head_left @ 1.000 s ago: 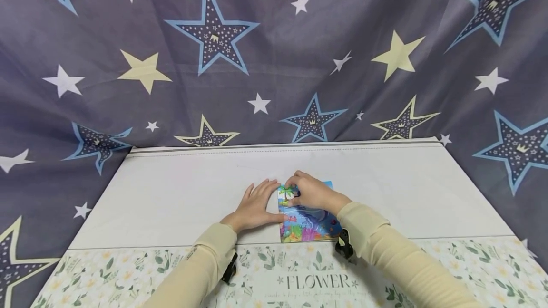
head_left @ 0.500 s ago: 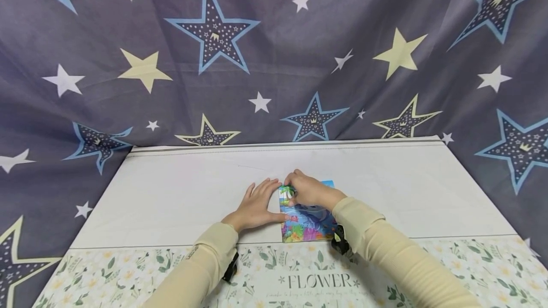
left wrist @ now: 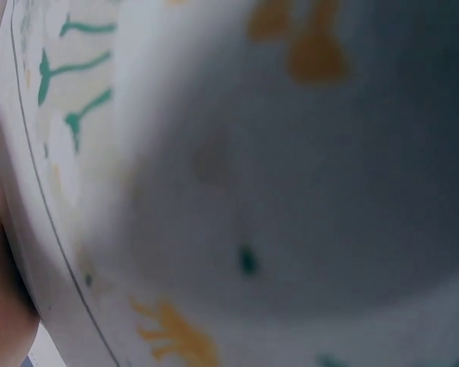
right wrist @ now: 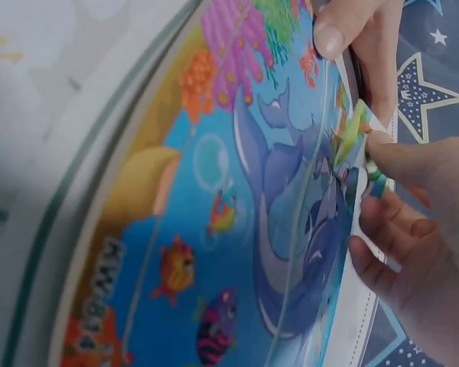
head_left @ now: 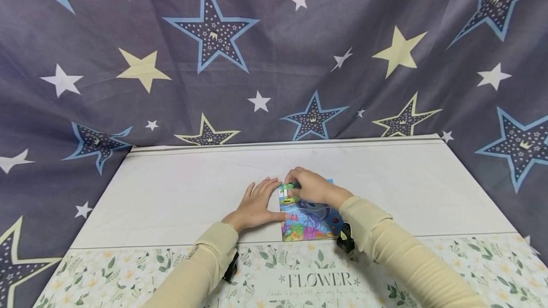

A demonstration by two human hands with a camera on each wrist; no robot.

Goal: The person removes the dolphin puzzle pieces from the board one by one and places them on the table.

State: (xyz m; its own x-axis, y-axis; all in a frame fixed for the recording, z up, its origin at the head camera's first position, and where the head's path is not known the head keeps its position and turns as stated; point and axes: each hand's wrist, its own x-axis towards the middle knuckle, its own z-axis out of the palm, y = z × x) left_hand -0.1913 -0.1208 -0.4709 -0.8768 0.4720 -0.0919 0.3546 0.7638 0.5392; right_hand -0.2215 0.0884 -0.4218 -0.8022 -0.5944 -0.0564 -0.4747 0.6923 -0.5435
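A flat picture board [head_left: 310, 225] printed with an undersea scene lies on the table. The right wrist view shows its dolphins, coral and small fish up close, with thin seams across the print. My left hand [head_left: 254, 208] lies spread along its left side, thumb resting on the edge and fingertips near the far-left corner. At that corner my right hand [head_left: 314, 188] pinches a small picture piece [right wrist: 355, 136], tilted up from the board, between thumb and fingers. The piece is green and blue; its exact outline is partly hidden by the fingers. Mostly blurred tabletop fills the left wrist view.
The table cover [head_left: 180, 194] is white at the back, with a floral band [head_left: 128, 270] in front that reads FLOWER. Behind and beside the table hangs a dark curtain [head_left: 274, 61] with stars.
The palm-tree piece at the board's far-left corner has tilted up in my right hand's pinch, the hand shifting slightly. My left hand stays in place on the edge.
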